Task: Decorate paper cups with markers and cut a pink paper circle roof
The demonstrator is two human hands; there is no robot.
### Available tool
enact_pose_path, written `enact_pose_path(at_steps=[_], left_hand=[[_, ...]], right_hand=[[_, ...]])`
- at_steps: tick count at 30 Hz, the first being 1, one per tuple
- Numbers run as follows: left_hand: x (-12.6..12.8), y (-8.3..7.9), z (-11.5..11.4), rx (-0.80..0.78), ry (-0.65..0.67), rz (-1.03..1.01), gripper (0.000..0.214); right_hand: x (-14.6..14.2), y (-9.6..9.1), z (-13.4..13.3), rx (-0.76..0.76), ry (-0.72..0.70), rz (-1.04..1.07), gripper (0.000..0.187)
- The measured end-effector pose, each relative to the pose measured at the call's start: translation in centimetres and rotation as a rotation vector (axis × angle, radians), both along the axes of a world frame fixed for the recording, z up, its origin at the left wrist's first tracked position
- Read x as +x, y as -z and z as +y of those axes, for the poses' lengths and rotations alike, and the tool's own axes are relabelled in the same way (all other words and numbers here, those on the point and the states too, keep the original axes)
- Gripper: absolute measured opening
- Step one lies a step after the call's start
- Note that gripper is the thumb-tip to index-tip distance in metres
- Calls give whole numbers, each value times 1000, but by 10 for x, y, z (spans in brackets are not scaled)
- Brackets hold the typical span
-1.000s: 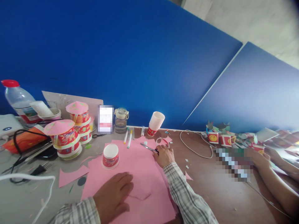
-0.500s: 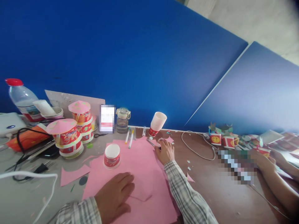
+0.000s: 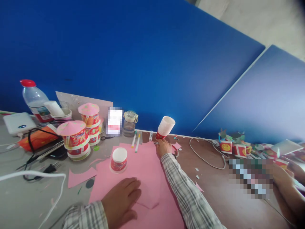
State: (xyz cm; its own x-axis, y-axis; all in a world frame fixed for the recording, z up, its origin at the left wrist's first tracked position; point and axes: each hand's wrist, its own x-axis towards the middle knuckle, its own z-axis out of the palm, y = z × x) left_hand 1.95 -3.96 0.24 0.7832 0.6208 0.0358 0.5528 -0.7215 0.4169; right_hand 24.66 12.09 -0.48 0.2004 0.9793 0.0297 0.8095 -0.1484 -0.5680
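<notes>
My left hand [image 3: 124, 200] lies on the pink paper [image 3: 143, 159], fingers stretched out and holding nothing. A folded or cut sheet corner shows beside its fingertips. At the paper's far right edge, my right hand [image 3: 164, 148] reaches over a pair of scissors, only partly visible beneath it. Its fingertips are hidden, close to the base of a tilted stack of white paper cups [image 3: 166, 125]. A red and white paper cup [image 3: 119, 159] stands upside down on the pink paper, ahead of my left hand.
Two markers [image 3: 137, 143] and a glass jar [image 3: 130, 124] stand or lie behind the paper. At left are decorated cup towers [image 3: 75, 140], a bottle [image 3: 35, 101], a plug [image 3: 45, 170] and cables. Another person's arm [image 3: 283, 178] is at right.
My right hand has moved forward and slightly left, from the scissors toward the cup stack's base. My left hand stays on the paper. The view has shifted slightly left.
</notes>
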Motion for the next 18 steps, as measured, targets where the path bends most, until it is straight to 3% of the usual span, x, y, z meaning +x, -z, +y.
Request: enact_pose_path(at_steps=[4, 7, 11, 18], left_hand=[[1, 1, -1, 41, -79, -11, 54], [-2, 2, 1, 2, 31, -15, 55], [-5, 6, 5, 14, 51, -19, 55], [-6, 11, 5, 110, 55, -59, 54]], right_hand=[[1, -8, -2, 10, 24, 384, 26], [-1, -15, -12, -19, -22, 726, 25], [-6, -22, -28, -82, -132, 1134, 24], [-16, -20, -36, -184, -208, 1510, 15]])
